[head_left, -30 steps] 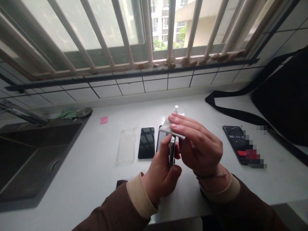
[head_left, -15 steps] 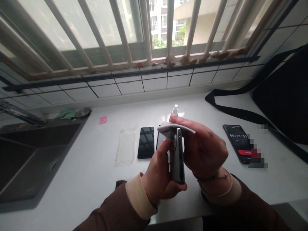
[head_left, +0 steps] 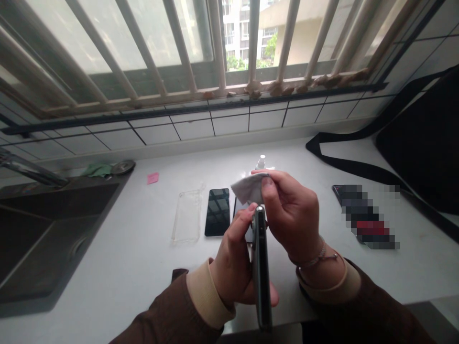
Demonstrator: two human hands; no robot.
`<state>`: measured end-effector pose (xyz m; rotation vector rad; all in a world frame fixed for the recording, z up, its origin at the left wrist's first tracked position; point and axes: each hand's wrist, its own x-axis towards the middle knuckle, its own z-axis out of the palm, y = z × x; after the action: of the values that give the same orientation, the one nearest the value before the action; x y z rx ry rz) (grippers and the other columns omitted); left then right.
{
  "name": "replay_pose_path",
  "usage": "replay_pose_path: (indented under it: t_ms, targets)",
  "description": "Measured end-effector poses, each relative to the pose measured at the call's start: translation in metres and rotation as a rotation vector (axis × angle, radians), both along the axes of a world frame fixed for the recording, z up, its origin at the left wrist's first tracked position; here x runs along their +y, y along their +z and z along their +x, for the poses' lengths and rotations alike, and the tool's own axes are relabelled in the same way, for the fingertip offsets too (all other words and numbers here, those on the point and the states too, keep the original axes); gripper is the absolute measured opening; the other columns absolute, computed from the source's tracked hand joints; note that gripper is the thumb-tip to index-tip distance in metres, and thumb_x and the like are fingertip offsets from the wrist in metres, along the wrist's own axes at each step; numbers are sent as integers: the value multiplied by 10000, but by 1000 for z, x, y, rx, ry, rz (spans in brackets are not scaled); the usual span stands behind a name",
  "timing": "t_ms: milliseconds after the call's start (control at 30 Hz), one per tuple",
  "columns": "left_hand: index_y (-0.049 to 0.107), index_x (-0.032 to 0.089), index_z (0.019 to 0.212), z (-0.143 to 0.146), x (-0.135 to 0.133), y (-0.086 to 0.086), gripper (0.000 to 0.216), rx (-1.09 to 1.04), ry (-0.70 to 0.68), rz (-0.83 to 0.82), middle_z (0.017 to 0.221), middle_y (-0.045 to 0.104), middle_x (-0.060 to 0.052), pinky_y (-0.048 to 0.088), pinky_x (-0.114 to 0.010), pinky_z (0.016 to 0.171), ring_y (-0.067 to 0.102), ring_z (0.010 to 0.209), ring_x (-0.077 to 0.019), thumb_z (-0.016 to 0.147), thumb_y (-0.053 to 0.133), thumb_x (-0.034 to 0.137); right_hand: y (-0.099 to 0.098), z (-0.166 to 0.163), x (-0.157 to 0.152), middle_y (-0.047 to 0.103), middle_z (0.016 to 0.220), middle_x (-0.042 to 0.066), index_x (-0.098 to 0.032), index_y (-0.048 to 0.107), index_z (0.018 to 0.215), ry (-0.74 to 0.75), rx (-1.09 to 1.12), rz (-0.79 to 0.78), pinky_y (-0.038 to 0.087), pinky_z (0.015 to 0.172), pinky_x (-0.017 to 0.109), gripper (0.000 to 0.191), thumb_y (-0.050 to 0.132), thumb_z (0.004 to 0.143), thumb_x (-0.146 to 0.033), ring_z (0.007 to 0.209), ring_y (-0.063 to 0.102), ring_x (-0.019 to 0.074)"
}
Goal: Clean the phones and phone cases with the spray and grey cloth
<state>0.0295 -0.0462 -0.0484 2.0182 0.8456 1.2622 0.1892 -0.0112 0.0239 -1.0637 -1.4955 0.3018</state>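
Note:
My left hand (head_left: 233, 260) grips a dark smartphone (head_left: 262, 272) on edge, its narrow side turned up toward me. Pinched between the thumb and fingers of my right hand (head_left: 296, 208) is a light grey cloth (head_left: 251, 187) with a zigzag edge, just above the phone's top end. Behind my hands, another phone (head_left: 217, 212) lies flat with its dark screen up, and a clear phone case (head_left: 187, 216) is to its left. A further dark-edged flat thing is mostly hidden behind my left fingers. The white cap of a small bottle (head_left: 262, 159) shows beyond the cloth.
On the left is a dark sink (head_left: 57, 239) with a faucet (head_left: 32, 167). A pink slip (head_left: 152, 178) lies on the white counter (head_left: 143, 267). To the right are a partly blurred phone (head_left: 366, 215) and a black bag (head_left: 423, 138) with its strap. A barred window stands behind.
The cloth has come off the phone's top end and is now pinched by my right hand, which has closed and shifted left. The phone has tilted, its lower end nearer me.

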Motion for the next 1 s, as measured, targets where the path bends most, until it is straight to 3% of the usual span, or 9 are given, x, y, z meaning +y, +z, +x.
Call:
replay_pose_path:
  t_ms: [67,167,300,400,600,667,833,1000]
  targets:
    - [264,288,1677,1,2,4,873,-93,-69,151,1585,497,-215,482,-627,1181,563,1440,-429,977,664,623,0,1,5,835,957,33,-223,802,1091,-77,12,-133,629,726,326,237,578,1082,-300,847,792,205]
    - [265,266,1689,7,6,12,951,-118,-94,148,1570,514,-229,496,-620,1145,578,1399,-436,954,608,763,0,4,7,799,841,19,-216,804,1057,-107,56,-188,589,649,311,264,576,1090,-343,744,753,191]
    - [301,222,1674,16,10,16,814,-64,-66,3,1492,580,-222,527,-570,1078,636,1274,-372,1035,565,652,5,4,0,825,1167,53,-249,784,1190,29,96,-17,656,862,387,254,548,1103,-275,1018,798,230]
    - [275,224,1679,18,11,17,755,-78,-65,10,1492,581,-207,548,-532,1022,659,1208,-343,1062,565,549,5,2,-5,781,1352,57,-274,757,1262,133,85,119,638,1048,496,305,527,1088,-176,1234,760,268]
    - [237,250,1673,18,7,26,660,-87,-99,13,1479,591,-174,512,-545,1096,645,1267,-364,1093,511,405,-1,6,-1,799,1320,82,-255,723,1342,260,-17,481,622,1104,608,394,575,1005,-114,1272,749,323]
    - [268,237,1661,18,6,25,620,-92,-86,-34,1394,631,-161,524,-525,1073,669,1204,-349,1104,485,398,-1,7,1,797,1325,81,-257,717,1346,267,-54,477,617,1117,607,390,572,1011,-119,1280,746,320]
    - [322,212,1656,17,6,20,626,-92,-20,-80,1214,682,-139,560,-512,989,693,1042,-316,1109,459,482,2,5,2,750,1421,77,-257,714,1326,176,-84,208,582,1177,549,368,524,1059,-89,1355,703,275]
    - [219,249,1705,18,7,24,767,-113,-106,51,1429,621,-176,553,-511,995,682,1170,-364,1068,550,521,0,5,-4,770,1379,74,-265,709,1350,222,-16,414,602,1134,576,370,537,1053,-126,1325,719,308]
